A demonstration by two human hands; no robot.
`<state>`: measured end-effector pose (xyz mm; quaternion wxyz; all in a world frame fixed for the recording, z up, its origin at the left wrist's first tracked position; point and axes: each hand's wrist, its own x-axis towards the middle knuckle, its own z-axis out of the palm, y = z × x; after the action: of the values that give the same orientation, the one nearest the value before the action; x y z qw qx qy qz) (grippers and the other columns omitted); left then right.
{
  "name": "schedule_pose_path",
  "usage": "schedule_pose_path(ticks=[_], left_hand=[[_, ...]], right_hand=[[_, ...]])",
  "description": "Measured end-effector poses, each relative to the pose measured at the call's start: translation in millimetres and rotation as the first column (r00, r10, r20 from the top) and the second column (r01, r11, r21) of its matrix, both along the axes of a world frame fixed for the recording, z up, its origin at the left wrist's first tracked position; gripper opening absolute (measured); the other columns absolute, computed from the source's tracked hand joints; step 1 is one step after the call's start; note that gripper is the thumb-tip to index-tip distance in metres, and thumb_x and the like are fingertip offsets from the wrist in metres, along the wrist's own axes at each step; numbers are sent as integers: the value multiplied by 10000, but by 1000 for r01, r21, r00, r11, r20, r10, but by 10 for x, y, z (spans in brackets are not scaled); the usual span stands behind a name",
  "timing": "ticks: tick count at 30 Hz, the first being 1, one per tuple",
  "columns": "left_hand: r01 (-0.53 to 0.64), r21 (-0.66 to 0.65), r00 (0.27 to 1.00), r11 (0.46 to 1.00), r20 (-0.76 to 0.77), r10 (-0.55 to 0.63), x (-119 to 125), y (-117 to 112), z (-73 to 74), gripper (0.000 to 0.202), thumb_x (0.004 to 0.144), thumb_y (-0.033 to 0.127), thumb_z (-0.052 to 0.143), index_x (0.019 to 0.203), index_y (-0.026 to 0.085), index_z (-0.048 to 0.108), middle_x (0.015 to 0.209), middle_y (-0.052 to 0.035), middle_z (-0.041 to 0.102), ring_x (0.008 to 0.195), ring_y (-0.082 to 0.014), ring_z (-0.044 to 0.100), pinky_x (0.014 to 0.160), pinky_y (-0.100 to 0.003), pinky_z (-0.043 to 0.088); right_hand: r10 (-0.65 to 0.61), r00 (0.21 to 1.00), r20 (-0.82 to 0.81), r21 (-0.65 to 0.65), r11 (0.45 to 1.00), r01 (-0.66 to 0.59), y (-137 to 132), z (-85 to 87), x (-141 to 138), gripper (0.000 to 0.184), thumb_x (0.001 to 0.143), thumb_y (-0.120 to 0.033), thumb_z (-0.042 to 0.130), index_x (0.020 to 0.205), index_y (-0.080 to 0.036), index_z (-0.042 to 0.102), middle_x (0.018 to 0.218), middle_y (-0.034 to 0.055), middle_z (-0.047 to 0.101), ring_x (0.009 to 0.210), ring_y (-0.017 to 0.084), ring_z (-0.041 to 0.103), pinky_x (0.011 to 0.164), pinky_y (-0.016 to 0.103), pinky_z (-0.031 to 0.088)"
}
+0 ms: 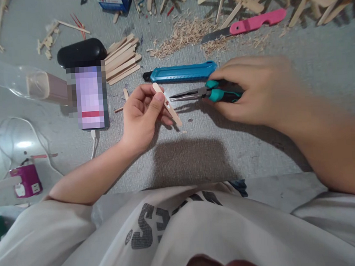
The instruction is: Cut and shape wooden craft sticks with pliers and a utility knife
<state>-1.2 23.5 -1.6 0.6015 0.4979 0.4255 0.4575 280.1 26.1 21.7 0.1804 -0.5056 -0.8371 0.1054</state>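
Between the thumb and fingers of my left hand (144,113) is a popsicle stick (174,115), tilted, with a small notch cut near its middle. My right hand (250,90) is wrapped round the teal and black handles of needle-nose pliers (190,94). The pliers' jaws point left, their tips close beside the notch; whether they touch the wood I cannot tell. Just beyond both hands lies a blue utility knife (182,72). A tiny wood chip (184,132) rests on the table below the stick.
A bundle of popsicle sticks (121,60) lies by a phone (89,98) and a black case (81,52). Wood shavings (186,34) and a pink-handled knife (257,21) lie farther back, before piled sticks (247,2). At left are a clear bottle (18,80), a cable (46,145) and a purple adapter (26,180).
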Motion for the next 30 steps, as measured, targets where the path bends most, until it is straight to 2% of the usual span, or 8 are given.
schedule_pose_path(ticks=[5, 8, 14, 20, 25, 30], left_hand=[[-25, -29, 997, 999, 66, 27, 25, -8, 68, 532, 959, 667, 929, 1015, 241, 615, 782, 59, 742, 612, -122, 783, 504, -194, 616], [-36, -35, 997, 999, 67, 38, 21, 0, 75, 537, 953, 663, 936, 1000, 239, 610, 833, 46, 774, 663, -127, 808, 517, -193, 617], [-23, -59, 997, 998, 70, 27, -2, 12, 105, 546, 946, 659, 944, 967, 233, 604, 850, 37, 794, 675, -129, 811, 534, -201, 632], [-28, -50, 993, 998, 116, 34, 4, 5, 99, 510, 946, 607, 962, 964, 237, 610, 859, 39, 807, 650, -128, 804, 517, -198, 626], [-34, -50, 985, 998, 167, 42, 7, 4, 101, 458, 957, 546, 968, 972, 237, 630, 886, 36, 814, 647, -119, 798, 521, -197, 632], [11, -79, 978, 997, 210, 6, -16, 11, 141, 460, 930, 493, 999, 971, 234, 621, 861, 56, 775, 646, -115, 793, 529, -197, 638]], right_hand=[[41, 996, 79, 61, 997, -46, -7, -23, -7, 321, 1024, -440, 578, 1163, -224, 771, 1112, 102, 825, 969, 295, 793, 786, 433, 582], [46, 995, 84, 86, 995, -53, -7, -18, 17, 338, 1036, -447, 573, 1194, -221, 768, 1149, 109, 827, 1001, 307, 808, 783, 441, 595], [40, 995, 97, 70, 996, -47, 4, -35, 75, 306, 995, -418, 622, 1213, -242, 748, 1152, 97, 825, 1016, 305, 807, 777, 445, 593], [41, 994, 102, 55, 997, -47, 11, -68, 71, 305, 1010, -457, 623, 1200, -245, 734, 1194, 103, 824, 1063, 322, 812, 819, 469, 610], [38, 995, 87, 63, 997, -44, 15, -62, 83, 307, 1004, -439, 630, 1207, -245, 753, 1153, 100, 830, 1020, 315, 811, 784, 461, 597], [28, 999, 37, 93, 995, -31, 4, -33, 82, 297, 966, -393, 667, 1213, -261, 768, 1095, 69, 834, 973, 291, 804, 791, 447, 608]])
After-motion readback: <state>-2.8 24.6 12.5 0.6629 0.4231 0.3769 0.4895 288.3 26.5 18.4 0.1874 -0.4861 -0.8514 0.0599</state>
